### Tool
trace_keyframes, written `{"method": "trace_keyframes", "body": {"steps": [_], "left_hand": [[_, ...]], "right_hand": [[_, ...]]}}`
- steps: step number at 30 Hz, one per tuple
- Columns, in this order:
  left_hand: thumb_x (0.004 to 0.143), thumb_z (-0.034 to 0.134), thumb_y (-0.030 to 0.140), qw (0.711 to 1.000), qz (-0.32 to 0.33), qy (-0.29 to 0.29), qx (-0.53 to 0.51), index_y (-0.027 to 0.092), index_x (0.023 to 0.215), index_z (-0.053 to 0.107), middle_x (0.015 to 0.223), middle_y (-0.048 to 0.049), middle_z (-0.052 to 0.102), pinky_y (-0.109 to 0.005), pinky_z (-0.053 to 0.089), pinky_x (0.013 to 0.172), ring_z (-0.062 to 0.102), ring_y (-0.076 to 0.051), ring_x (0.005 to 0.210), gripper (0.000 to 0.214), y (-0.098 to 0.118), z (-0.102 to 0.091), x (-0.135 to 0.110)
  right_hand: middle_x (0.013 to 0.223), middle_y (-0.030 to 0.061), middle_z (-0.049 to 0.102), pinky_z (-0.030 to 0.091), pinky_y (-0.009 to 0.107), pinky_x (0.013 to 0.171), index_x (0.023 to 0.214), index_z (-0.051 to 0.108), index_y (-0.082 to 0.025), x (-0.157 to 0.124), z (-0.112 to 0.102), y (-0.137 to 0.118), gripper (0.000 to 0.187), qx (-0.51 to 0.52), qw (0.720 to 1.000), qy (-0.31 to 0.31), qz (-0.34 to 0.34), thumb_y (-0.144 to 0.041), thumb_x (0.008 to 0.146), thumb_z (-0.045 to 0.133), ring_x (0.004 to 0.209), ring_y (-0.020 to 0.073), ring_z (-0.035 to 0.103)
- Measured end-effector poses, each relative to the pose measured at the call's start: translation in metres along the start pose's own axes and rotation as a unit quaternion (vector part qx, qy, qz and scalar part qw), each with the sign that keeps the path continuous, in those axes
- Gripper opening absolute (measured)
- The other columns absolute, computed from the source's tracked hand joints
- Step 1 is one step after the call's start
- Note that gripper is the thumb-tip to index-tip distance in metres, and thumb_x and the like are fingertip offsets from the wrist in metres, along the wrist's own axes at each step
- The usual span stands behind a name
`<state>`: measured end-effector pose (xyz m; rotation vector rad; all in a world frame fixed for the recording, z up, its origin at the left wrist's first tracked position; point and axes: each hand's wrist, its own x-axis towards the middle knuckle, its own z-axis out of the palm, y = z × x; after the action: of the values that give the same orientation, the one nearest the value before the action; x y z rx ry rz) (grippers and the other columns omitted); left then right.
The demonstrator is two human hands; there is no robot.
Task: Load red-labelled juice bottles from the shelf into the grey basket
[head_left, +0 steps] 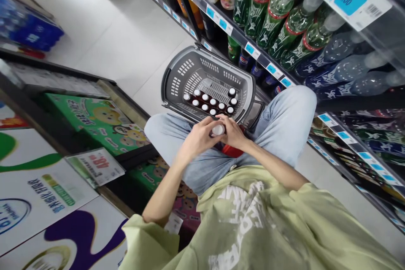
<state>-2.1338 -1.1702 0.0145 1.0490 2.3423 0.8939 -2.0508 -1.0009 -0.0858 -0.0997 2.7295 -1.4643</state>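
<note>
Both my hands are together over my lap, around a small dark bottle with a white cap [218, 130]. My left hand [199, 138] curls about its left side, and my right hand [234, 134] closes on its right side. Fingers hide most of the bottle's body. Just beyond my hands, between my knees, is a grey shopping basket [209, 62]. Several dark bottles with white caps [205, 97] stand upright inside it, grouped toward the near side and right end. Something red [232, 150] lies below my hands, its kind unclear.
Shelves of green soda bottles [278, 12] and price labels [252, 50] rise on the right. To the left, a rack holds green printed boxes [91, 114] and white cartons [47, 190]. Pale floor tiles [126, 46] lie ahead, with a blue bottle pack [34, 29] at far left.
</note>
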Motion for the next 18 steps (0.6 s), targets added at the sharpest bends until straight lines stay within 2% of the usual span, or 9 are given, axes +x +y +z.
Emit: {"method": "trace_keyframes", "body": {"steps": [2,4,6,8,10,12,15,18], "left_hand": [[0.100,0.073,0.037,0.999,-0.010,0.004,0.039,0.021,0.122,0.075,0.103,-0.0056,0.066,-0.032,0.056,0.085,0.068,-0.021,0.088,0.027,-0.005,-0.031,0.008],[0.100,0.072,0.044,0.996,-0.039,0.008,0.086,0.020,0.116,0.076,0.100,-0.0058,0.066,-0.033,0.056,0.084,0.066,-0.022,0.085,0.030,-0.020,-0.060,0.019],[0.099,0.070,0.046,0.989,-0.069,0.016,0.131,0.018,0.114,0.076,0.099,-0.0062,0.066,-0.034,0.057,0.086,0.065,-0.022,0.085,0.033,-0.044,-0.081,0.033],[0.097,0.069,0.045,0.980,-0.094,0.023,0.173,0.016,0.116,0.076,0.101,-0.0078,0.066,-0.037,0.057,0.091,0.066,-0.024,0.088,0.036,-0.074,-0.093,0.050],[0.096,0.068,0.041,0.970,-0.117,0.016,0.213,0.013,0.120,0.075,0.106,-0.0108,0.066,-0.040,0.057,0.096,0.067,-0.028,0.095,0.038,-0.107,-0.095,0.070],[0.095,0.066,0.034,0.956,-0.145,-0.005,0.253,0.010,0.125,0.073,0.114,-0.0142,0.066,-0.042,0.056,0.098,0.068,-0.031,0.102,0.039,-0.139,-0.091,0.091],[0.094,0.064,0.026,0.935,-0.184,-0.039,0.302,0.010,0.134,0.070,0.127,-0.0178,0.064,-0.042,0.057,0.098,0.069,-0.032,0.107,0.043,-0.179,-0.082,0.121],[0.096,0.059,0.020,0.918,-0.212,-0.090,0.324,0.014,0.137,0.069,0.134,-0.0188,0.062,-0.041,0.058,0.095,0.069,-0.034,0.111,0.043,-0.207,-0.070,0.144]], "right_hand": [[0.156,0.0187,0.059,0.045,0.052,0.122,0.161,0.039,-0.018,0.002,0.014,-0.001,0.083,-0.011,0.999,0.043,0.024,-0.027,0.089,0.079,0.143,0.0331,0.055],[0.162,0.0205,0.052,0.041,0.054,0.125,0.163,0.039,-0.016,0.001,0.030,0.005,0.087,-0.049,0.995,0.037,0.073,-0.024,0.087,0.081,0.150,0.0342,0.047],[0.158,0.0211,0.056,0.041,0.055,0.123,0.158,0.048,-0.015,-0.002,0.047,0.015,0.079,-0.094,0.988,-0.025,0.118,-0.021,0.087,0.083,0.147,0.0359,0.047],[0.148,0.0202,0.064,0.040,0.054,0.120,0.147,0.060,-0.015,-0.006,0.060,0.030,0.064,-0.134,0.977,-0.106,0.125,-0.021,0.088,0.084,0.140,0.0362,0.051],[0.138,0.0185,0.070,0.039,0.052,0.119,0.145,0.063,-0.015,-0.007,0.068,0.044,0.058,-0.162,0.968,-0.159,0.106,-0.022,0.091,0.083,0.133,0.0347,0.055],[0.135,0.0177,0.072,0.038,0.050,0.118,0.151,0.059,-0.016,-0.007,0.070,0.056,0.062,-0.169,0.964,-0.183,0.092,-0.023,0.094,0.081,0.130,0.0332,0.057],[0.146,0.0172,0.070,0.038,0.049,0.118,0.158,0.054,-0.018,-0.003,0.069,0.068,0.066,-0.141,0.964,-0.208,0.090,-0.028,0.098,0.079,0.134,0.0319,0.058],[0.157,0.0153,0.065,0.036,0.050,0.121,0.161,0.054,-0.019,-0.001,0.071,0.074,0.067,-0.109,0.964,-0.221,0.097,-0.029,0.100,0.078,0.141,0.0312,0.055]]}}
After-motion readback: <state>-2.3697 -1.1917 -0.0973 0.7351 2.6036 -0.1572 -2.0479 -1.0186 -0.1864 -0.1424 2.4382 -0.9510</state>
